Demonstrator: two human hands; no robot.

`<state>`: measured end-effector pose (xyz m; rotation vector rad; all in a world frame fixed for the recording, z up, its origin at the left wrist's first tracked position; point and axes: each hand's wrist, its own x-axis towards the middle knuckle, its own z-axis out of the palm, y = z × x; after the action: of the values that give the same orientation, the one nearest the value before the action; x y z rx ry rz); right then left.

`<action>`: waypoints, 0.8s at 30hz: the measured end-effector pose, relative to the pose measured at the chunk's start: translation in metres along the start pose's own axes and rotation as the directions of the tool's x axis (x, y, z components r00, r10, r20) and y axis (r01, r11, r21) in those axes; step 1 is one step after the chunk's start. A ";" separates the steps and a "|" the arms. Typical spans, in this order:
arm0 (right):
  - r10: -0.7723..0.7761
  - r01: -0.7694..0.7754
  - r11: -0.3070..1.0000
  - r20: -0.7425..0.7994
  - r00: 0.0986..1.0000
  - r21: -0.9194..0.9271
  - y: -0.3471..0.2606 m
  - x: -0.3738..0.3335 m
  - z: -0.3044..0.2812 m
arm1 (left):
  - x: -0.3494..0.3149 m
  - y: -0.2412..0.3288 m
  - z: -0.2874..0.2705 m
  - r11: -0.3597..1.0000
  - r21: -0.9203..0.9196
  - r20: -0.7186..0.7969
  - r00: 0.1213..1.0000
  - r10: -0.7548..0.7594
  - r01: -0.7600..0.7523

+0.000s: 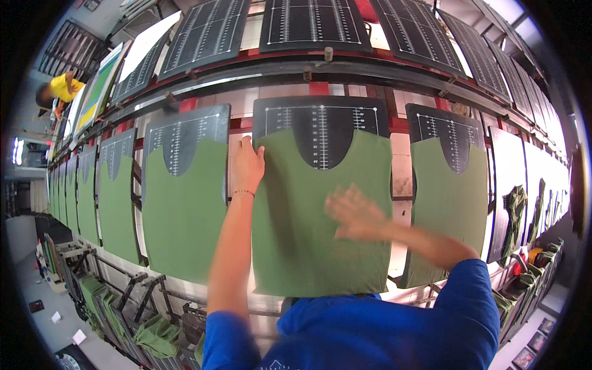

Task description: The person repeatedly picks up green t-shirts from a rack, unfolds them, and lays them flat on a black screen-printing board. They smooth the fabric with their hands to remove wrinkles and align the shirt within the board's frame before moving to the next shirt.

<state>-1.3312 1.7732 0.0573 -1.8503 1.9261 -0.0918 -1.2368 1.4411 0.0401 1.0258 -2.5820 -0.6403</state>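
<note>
In front of me a green fabric shirt panel [320,246] with a deep curved neckline lies flat over a dark board [322,111] marked with white scales. My left hand [248,165] is at the panel's upper left edge, thumb on the cloth and fingers bent at the board's side, apparently pinching the edge. Blurred by motion, my right hand [354,213] is over the middle right of the panel, fingers stretched out and holding nothing. Whether its palm touches the cloth I cannot tell.
Similar green panels [185,216] [449,209] cover boards on both sides. Beyond a dark rail [296,71] stands another row of marked boards [314,24]. Bunched green cloth [157,336] hangs on a lower left rack. A person in yellow [63,87] is at far left.
</note>
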 end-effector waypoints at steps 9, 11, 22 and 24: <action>0.182 -0.239 0.950 -0.265 0.947 -0.201 0.123 0.025 -0.026 | 0.021 -0.006 0.030 0.989 0.105 0.033 0.994 -0.106 0.102; 0.176 -0.192 0.967 -0.110 0.978 -0.166 0.060 -0.014 -0.001 | 0.018 0.013 0.026 0.997 -0.023 0.025 0.997 -0.079 0.080; 0.035 -0.026 0.990 0.066 0.997 -0.140 -0.120 -0.106 0.084 | 0.044 -0.002 0.007 0.999 -0.023 0.240 0.970 0.036 -0.031; 0.016 -0.010 0.988 0.037 0.999 -0.151 -0.132 -0.086 0.080 | 0.039 -0.015 -0.001 0.990 0.067 -0.045 0.991 0.125 -0.122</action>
<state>-1.1807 1.8648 0.0578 -1.9209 1.9663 0.0953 -1.2554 1.4040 0.0378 0.8802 -2.6144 -0.4977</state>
